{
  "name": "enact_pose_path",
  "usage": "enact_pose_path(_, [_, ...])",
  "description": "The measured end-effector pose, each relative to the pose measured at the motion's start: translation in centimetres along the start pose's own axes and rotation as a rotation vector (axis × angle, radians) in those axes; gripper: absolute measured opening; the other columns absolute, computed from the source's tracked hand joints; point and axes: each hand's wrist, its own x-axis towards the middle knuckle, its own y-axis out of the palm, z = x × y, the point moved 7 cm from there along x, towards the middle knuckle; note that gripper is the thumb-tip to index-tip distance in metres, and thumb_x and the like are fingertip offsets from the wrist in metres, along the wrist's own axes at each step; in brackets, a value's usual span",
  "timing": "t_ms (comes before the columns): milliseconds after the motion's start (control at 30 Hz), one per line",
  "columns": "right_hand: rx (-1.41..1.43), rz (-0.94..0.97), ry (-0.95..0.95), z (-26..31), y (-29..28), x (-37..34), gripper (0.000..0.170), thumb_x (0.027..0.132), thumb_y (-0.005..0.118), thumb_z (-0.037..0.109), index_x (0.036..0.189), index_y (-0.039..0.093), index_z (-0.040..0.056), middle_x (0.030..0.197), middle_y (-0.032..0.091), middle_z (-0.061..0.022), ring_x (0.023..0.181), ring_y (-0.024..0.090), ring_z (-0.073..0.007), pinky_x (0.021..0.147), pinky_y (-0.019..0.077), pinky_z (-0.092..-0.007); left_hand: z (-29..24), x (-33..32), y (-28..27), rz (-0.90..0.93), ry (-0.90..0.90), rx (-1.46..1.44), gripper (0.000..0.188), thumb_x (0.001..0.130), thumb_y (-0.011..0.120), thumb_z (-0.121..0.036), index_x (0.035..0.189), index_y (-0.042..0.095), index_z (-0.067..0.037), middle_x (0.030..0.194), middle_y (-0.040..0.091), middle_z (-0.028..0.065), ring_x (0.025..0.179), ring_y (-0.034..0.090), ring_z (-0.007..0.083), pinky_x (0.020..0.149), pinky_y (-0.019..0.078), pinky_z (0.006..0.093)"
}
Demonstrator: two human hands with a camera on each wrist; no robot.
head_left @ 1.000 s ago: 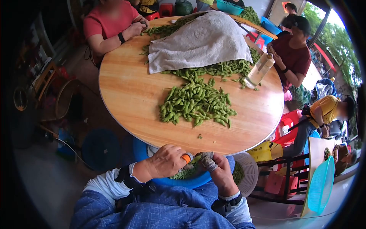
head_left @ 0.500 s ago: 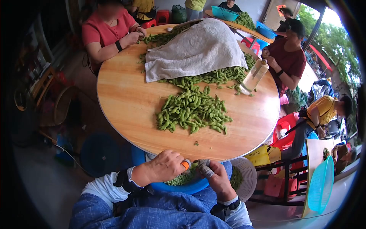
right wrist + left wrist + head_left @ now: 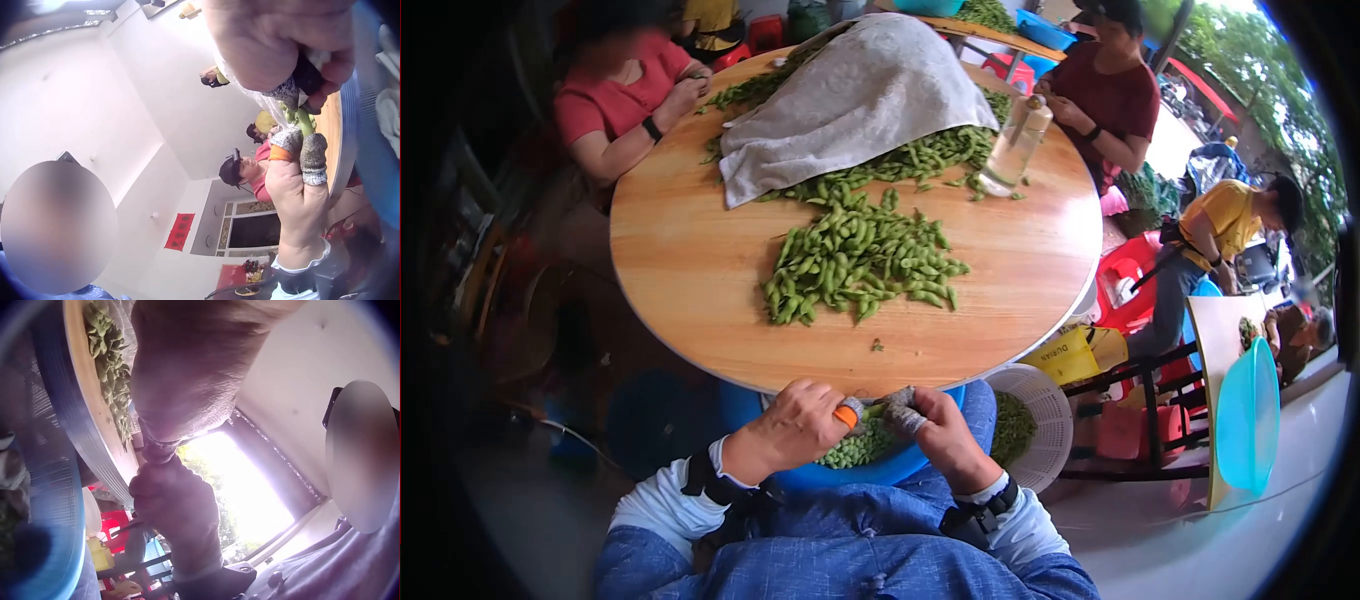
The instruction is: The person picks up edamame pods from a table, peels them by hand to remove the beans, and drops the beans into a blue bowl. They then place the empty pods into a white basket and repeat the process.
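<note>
Over the blue basin (image 3: 905, 465), the left hand (image 3: 785, 430) and right hand (image 3: 950, 440) meet fingertip to fingertip. Grey covers wrap the thumb and forefinger of each, with an orange band on the left one. Between the left hand's covered tips, a green edamame pod (image 3: 306, 122) is pinched in the right wrist view. Its other end goes to the curled fingers of the right hand, which partly hide it. Shelled green beans (image 3: 855, 450) lie in the basin below. A pile of edamame pods (image 3: 850, 260) lies ahead on the round wooden table (image 3: 690, 300).
A grey cloth (image 3: 870, 110) covers a bigger heap at the table's far side, beside a clear bottle (image 3: 1015, 150). A white basket (image 3: 1055, 440) with green pieces stands right of the basin. People sit at the table's far left and far right. The table edge is just beyond the hands.
The head view has shifted, so the table and its pods appear farther left and slightly higher. Both hands stay together over the basin, their fingertips still around a green pod.
</note>
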Motion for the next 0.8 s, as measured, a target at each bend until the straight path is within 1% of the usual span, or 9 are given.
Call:
enact_pose_path(67, [0.036, 0.001, -0.002, -0.3, 0.1, 0.1, 0.015, 0.082, 0.051, 0.006, 0.094, 0.053, -0.0031, 0.086, 0.056, -0.0006, 0.077, 0.050, -0.0065, 0.069, 0.0411, -0.0206, 0.2, -0.5, 0.3, -0.087, -0.005, -0.014, 0.025, 0.059, 0.064, -0.021, 0.050, 0.047, -0.005, 0.062, 0.047, 0.0057, 0.057, 0.050, 0.0203, 0.049, 0.0397, 0.0323])
enact_pose_path(100, [0.072, 0.005, -0.022, 0.1, 0.5, 0.1, 0.016, 0.082, 0.052, 0.007, 0.094, 0.053, -0.0030, 0.086, 0.056, -0.0005, 0.077, 0.050, -0.0067, 0.069, 0.0410, -0.0209, 0.1, -0.6, 0.1, -0.090, -0.013, -0.065, 0.022, 0.062, 0.062, -0.016, 0.053, 0.047, -0.004, 0.062, 0.048, 0.0074, 0.058, 0.051, 0.0217, 0.049, 0.0404, 0.0336])
enact_pose_path(233, [-0.015, 0.050, -0.008, -1.3, 0.2, 0.5, 0.018, 0.082, 0.052, 0.009, 0.096, 0.053, -0.0029, 0.088, 0.057, -0.0009, 0.079, 0.050, -0.0067, 0.070, 0.0410, -0.0211, 0.2, -1.3, 0.5, -0.134, -0.054, -0.080, 0.009, 0.063, 0.054, -0.006, 0.062, 0.047, 0.000, 0.059, 0.047, 0.0109, 0.057, 0.051, 0.0251, 0.049, 0.0418, 0.0353])
enact_pose_path(333, [0.040, 0.061, 0.033, -0.6, 0.9, 0.3, 0.019, 0.082, 0.052, 0.010, 0.096, 0.054, -0.0028, 0.088, 0.057, -0.0003, 0.078, 0.050, -0.0064, 0.070, 0.0407, -0.0204, 0.4, -1.6, 0.8, -0.095, -0.026, -0.057, 0.009, 0.063, 0.054, -0.006, 0.063, 0.047, -0.001, 0.059, 0.046, 0.0106, 0.055, 0.050, 0.0252, 0.049, 0.0418, 0.0355])
enact_pose_path(467, [0.032, 0.053, 0.084, -2.3, 0.2, 0.6, 0.020, 0.082, 0.053, 0.011, 0.098, 0.055, -0.0008, 0.089, 0.058, 0.0005, 0.079, 0.051, -0.0060, 0.070, 0.0406, -0.0200, 1.6, -2.6, 2.8, -0.005, -0.191, -0.218, 0.015, 0.064, 0.054, -0.008, 0.076, 0.053, 0.000, 0.074, 0.054, 0.0142, 0.069, 0.055, 0.0298, 0.061, 0.0448, 0.0375])
enact_pose_path(567, [0.168, 0.085, -0.029, -1.2, 1.3, 0.6, 0.020, 0.081, 0.054, 0.010, 0.098, 0.055, 0.0001, 0.090, 0.058, 0.0005, 0.079, 0.051, -0.0062, 0.071, 0.0406, -0.0201, 1.7, -2.2, 0.8, -0.340, -0.203, -0.426, 0.017, 0.071, 0.053, -0.012, 0.083, 0.052, -0.001, 0.073, 0.055, 0.0151, 0.069, 0.054, 0.0313, 0.063, 0.0445, 0.0359])
enact_pose_path(667, [0.257, 0.148, -0.143, -1.3, 1.5, 1.1, 0.021, 0.081, 0.054, 0.010, 0.099, 0.055, -0.0001, 0.090, 0.058, -0.0001, 0.080, 0.052, -0.0071, 0.072, 0.0411, -0.0209, 2.8, -3.3, 2.5, -0.341, -0.418, -0.812, 0.018, 0.077, 0.051, -0.015, 0.088, 0.052, -0.002, 0.077, 0.056, 0.0165, 0.072, 0.054, 0.0346, 0.066, 0.0434, 0.0351])
enact_pose_path(700, [0.285, 0.137, -0.152, -1.3, 1.8, 1.3, 0.022, 0.080, 0.055, 0.011, 0.099, 0.055, -0.0001, 0.092, 0.058, -0.0013, 0.082, 0.053, -0.0082, 0.073, 0.0417, -0.0216, 3.3, -3.9, 3.4, -0.339, -0.467, -0.871, 0.021, 0.085, 0.045, -0.022, 0.088, 0.052, -0.002, 0.072, 0.054, 0.0115, 0.064, 0.054, 0.0262, 0.062, 0.0424, 0.0303])
enact_pose_path(800, [0.356, 0.150, -0.159, -1.8, 1.8, 1.6, 0.023, 0.080, 0.056, 0.012, 0.100, 0.055, -0.0002, 0.094, 0.058, -0.0025, 0.083, 0.054, -0.0092, 0.074, 0.0421, -0.0226, 3.6, -5.5, 7.5, -0.369, -0.887, -1.548, 0.028, 0.089, 0.040, -0.028, 0.087, 0.051, -0.003, 0.067, 0.050, 0.0031, 0.059, 0.049, 0.0139, 0.057, 0.0397, 0.0250])
